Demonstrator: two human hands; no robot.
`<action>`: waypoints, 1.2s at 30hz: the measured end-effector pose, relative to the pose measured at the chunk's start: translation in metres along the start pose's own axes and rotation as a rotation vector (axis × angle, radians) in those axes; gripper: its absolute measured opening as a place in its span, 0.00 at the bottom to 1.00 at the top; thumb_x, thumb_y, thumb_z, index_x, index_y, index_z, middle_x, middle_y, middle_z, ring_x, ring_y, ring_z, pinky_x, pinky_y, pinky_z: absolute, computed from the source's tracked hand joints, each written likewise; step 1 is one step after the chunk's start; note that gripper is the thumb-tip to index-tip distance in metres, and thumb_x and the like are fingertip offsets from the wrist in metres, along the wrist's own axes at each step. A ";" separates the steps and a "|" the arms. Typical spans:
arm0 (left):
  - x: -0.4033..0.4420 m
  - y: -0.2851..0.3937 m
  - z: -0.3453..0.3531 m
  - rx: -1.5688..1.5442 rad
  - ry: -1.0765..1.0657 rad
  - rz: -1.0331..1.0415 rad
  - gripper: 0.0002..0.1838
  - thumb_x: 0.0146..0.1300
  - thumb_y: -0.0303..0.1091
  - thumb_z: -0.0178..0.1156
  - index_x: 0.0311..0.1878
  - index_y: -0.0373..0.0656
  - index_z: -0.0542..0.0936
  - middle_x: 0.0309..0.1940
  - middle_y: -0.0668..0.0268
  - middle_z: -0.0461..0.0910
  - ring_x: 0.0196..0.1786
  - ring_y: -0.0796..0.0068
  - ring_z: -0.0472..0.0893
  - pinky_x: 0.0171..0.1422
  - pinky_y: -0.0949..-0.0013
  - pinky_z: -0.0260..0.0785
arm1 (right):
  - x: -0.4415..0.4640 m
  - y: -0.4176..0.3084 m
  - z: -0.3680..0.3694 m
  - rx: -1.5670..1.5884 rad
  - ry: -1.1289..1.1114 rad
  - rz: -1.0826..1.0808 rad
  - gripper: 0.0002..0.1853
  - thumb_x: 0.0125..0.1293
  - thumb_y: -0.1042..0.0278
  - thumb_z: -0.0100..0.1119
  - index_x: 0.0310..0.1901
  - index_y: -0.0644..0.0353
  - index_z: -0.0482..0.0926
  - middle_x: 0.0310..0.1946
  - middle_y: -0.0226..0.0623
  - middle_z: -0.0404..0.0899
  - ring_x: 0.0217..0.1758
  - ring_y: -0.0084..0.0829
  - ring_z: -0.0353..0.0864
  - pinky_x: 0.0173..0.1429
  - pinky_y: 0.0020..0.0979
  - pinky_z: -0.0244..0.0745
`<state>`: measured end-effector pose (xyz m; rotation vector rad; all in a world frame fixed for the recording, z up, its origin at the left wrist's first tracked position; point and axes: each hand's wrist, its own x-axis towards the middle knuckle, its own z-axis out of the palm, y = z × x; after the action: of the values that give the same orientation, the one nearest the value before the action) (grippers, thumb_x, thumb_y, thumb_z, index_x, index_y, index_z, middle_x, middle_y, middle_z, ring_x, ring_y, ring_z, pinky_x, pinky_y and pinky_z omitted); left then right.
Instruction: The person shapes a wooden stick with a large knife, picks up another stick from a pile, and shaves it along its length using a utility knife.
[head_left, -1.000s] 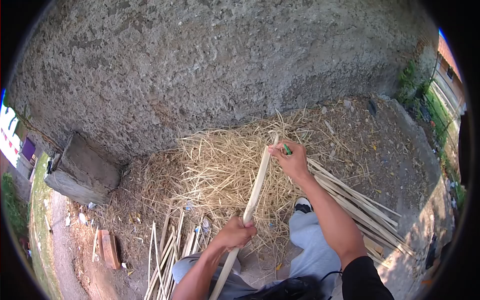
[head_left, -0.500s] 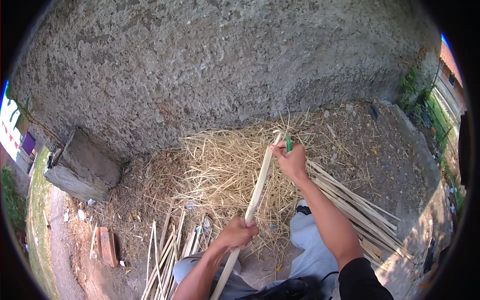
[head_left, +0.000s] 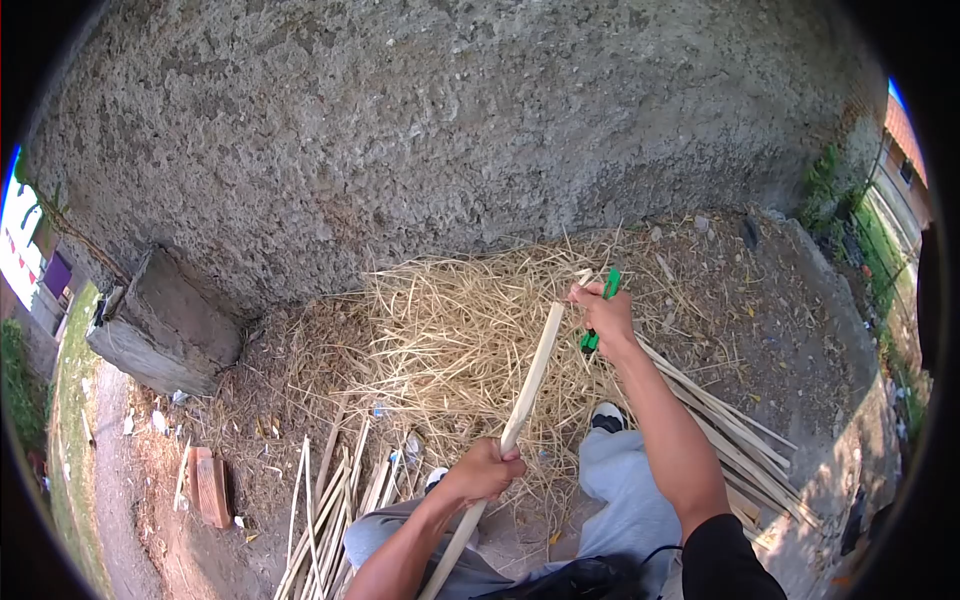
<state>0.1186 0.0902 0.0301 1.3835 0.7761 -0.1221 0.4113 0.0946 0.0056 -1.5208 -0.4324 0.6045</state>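
Note:
My left hand (head_left: 484,470) is closed around a long pale bamboo strip (head_left: 534,375), which slants up and away from my lap. In my right hand (head_left: 608,316), just right of the strip's far end, is a green utility knife (head_left: 612,284). Its other end shows below the fist, and its blade is not plain to see. A small pale curl, probably a shaving, shows by the right fingertips. Beneath both hands spreads a heap of thin shavings (head_left: 440,330).
More strips lie in a bundle (head_left: 720,425) on my right and another bundle (head_left: 335,510) on my left. A rough wall (head_left: 480,130) rises behind the heap. At left are a concrete block (head_left: 175,320) and a brick (head_left: 210,488). My shoe (head_left: 607,415) is near the heap.
My right hand has moved right and slightly toward me, off the strip's far end. More of the green knife now shows. My left hand keeps its grip with little movement.

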 end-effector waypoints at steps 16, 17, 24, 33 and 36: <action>0.026 -0.020 0.013 0.586 0.481 0.105 0.16 0.63 0.35 0.60 0.44 0.32 0.70 0.28 0.46 0.80 0.35 0.46 0.83 0.40 0.50 0.71 | -0.041 0.015 0.010 -0.384 -0.511 0.006 0.22 0.61 0.48 0.70 0.37 0.63 0.88 0.31 0.37 0.87 0.33 0.25 0.83 0.41 0.32 0.76; 0.027 -0.020 0.012 0.589 0.479 0.099 0.16 0.63 0.35 0.60 0.44 0.32 0.70 0.28 0.46 0.80 0.35 0.46 0.83 0.40 0.50 0.71 | -0.051 0.006 0.017 -0.394 -0.548 0.088 0.20 0.61 0.51 0.70 0.38 0.64 0.87 0.28 0.35 0.85 0.29 0.24 0.80 0.36 0.31 0.74; 0.021 -0.022 0.006 0.408 0.317 0.132 0.17 0.67 0.41 0.61 0.44 0.36 0.69 0.26 0.57 0.77 0.25 0.64 0.78 0.30 0.62 0.70 | -0.050 0.010 0.022 -0.081 -0.506 0.298 0.13 0.60 0.66 0.72 0.34 0.66 0.78 0.16 0.25 0.68 0.15 0.17 0.65 0.19 0.24 0.59; 0.010 -0.014 0.004 -0.521 0.064 -0.051 0.23 0.78 0.53 0.39 0.40 0.42 0.70 0.20 0.70 0.66 0.16 0.80 0.63 0.19 0.73 0.59 | -0.044 0.010 0.004 -0.256 -0.718 0.041 0.13 0.61 0.64 0.72 0.31 0.64 0.80 0.23 0.32 0.79 0.22 0.17 0.73 0.27 0.25 0.68; 0.015 -0.015 0.002 -0.496 0.114 -0.089 0.25 0.79 0.54 0.37 0.37 0.42 0.70 0.18 0.70 0.64 0.15 0.79 0.62 0.19 0.72 0.58 | -0.055 0.000 0.006 -0.841 -0.711 -0.151 0.17 0.59 0.55 0.68 0.30 0.64 0.83 0.22 0.42 0.80 0.25 0.33 0.81 0.32 0.35 0.75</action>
<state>0.1227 0.0897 0.0092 0.8919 0.8924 0.0789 0.3649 0.0658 0.0117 -1.9948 -1.4740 0.8998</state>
